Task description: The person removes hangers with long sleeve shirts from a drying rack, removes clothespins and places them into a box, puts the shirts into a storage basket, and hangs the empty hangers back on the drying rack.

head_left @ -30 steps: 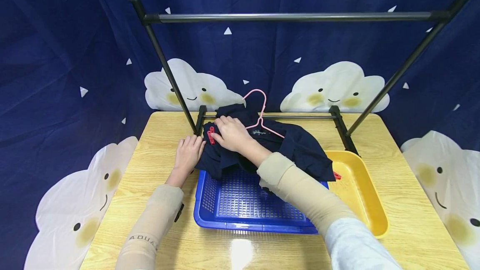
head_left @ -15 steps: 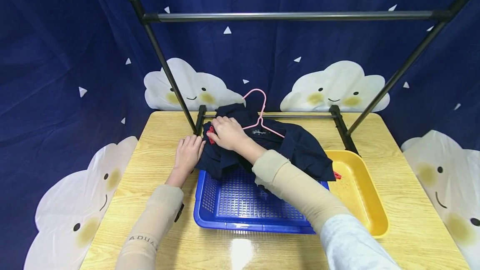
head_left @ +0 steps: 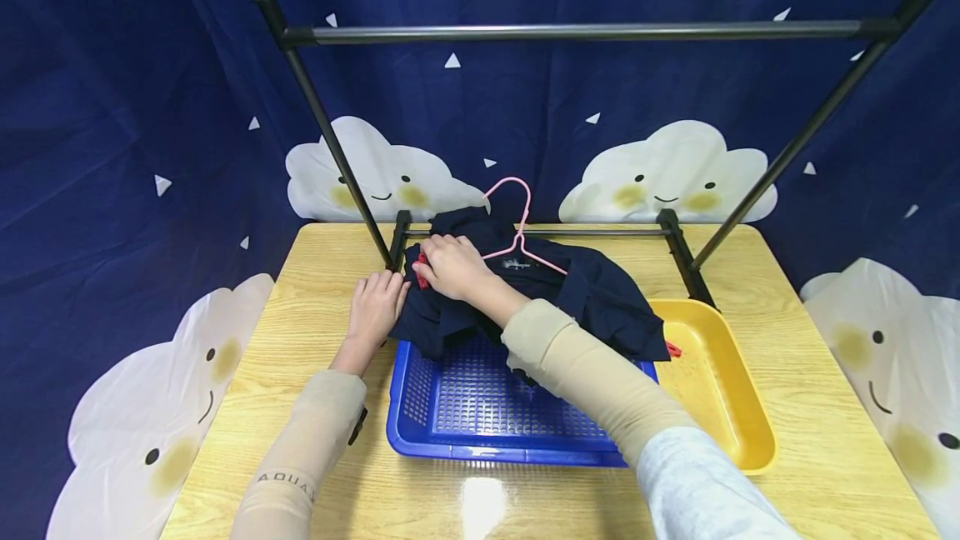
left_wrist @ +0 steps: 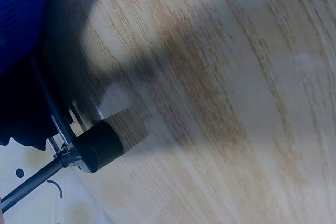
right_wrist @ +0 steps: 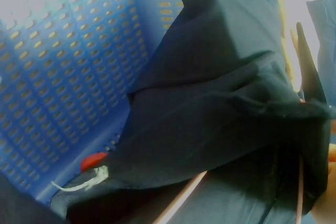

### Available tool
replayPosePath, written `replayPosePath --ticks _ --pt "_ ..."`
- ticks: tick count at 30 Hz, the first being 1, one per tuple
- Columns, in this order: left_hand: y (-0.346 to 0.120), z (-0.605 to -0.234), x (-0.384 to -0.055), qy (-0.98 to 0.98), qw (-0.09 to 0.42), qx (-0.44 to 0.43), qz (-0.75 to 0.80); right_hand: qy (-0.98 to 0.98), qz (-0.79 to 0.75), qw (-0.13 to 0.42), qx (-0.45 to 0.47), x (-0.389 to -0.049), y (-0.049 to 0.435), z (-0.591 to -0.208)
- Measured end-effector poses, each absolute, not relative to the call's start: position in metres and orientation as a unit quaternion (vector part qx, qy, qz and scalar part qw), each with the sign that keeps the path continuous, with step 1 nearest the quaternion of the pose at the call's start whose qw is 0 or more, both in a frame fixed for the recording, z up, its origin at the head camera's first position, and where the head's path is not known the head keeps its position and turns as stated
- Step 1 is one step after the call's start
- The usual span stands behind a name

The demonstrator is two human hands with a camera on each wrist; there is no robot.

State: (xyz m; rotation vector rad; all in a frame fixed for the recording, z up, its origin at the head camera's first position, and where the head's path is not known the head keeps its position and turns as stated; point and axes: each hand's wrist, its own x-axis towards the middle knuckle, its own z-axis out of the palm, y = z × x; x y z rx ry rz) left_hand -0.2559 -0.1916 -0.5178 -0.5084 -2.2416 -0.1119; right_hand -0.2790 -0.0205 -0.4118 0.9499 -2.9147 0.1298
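Note:
A dark navy shirt [head_left: 615, 298] lies over the back of a blue basket [head_left: 510, 452], with a pink hanger [head_left: 521, 240] inside its collar and the hook sticking out. My left hand [head_left: 375, 307] grips the edge of the shirt's left sleeve. Reaching across, my right hand [head_left: 456, 267] pinches a red clothespin [head_left: 422, 276] at that shoulder, its fingers partly covering it. In the right wrist view, shirt cloth [right_wrist: 210, 77] fills the middle and the hanger's pink bar [right_wrist: 181, 198] shows beneath it. The left wrist view does not show the left fingers' hold.
A yellow tray [head_left: 765, 427] stands right of the basket, with another red clothespin [head_left: 673, 349] beside the right sleeve. Behind and above rises a black rack with a metal rail [head_left: 585, 33]. The wooden table [head_left: 300, 290] carries everything; a blue curtain hangs behind.
My right hand has shifted slightly left and down, covering more of the red clothespin. The left hand, shirt and hanger stay nearly where they were.

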Motion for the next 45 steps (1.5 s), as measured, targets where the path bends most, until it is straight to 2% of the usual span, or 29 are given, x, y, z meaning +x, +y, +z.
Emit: replayPosePath --ticks 7,13,37,45 --pt "-0.192 -0.518 -0.256 -0.886 0.416 -0.200 -0.041 -0.952 0.049 0.013 0.301 -0.279 -0.021 -0.411" --pt "-0.192 -0.519 -0.257 -0.888 0.413 -0.199 -0.040 -0.952 0.061 0.018 0.299 -0.279 -0.020 -0.411" --pt "-0.192 -0.518 -0.256 -0.890 0.408 -0.196 -0.044 -0.934 0.177 0.097 0.295 -0.276 -0.019 -0.419" --pt "-0.192 -0.518 -0.256 -0.891 0.407 -0.196 -0.048 -0.923 0.213 0.141 0.289 -0.274 -0.020 -0.424"
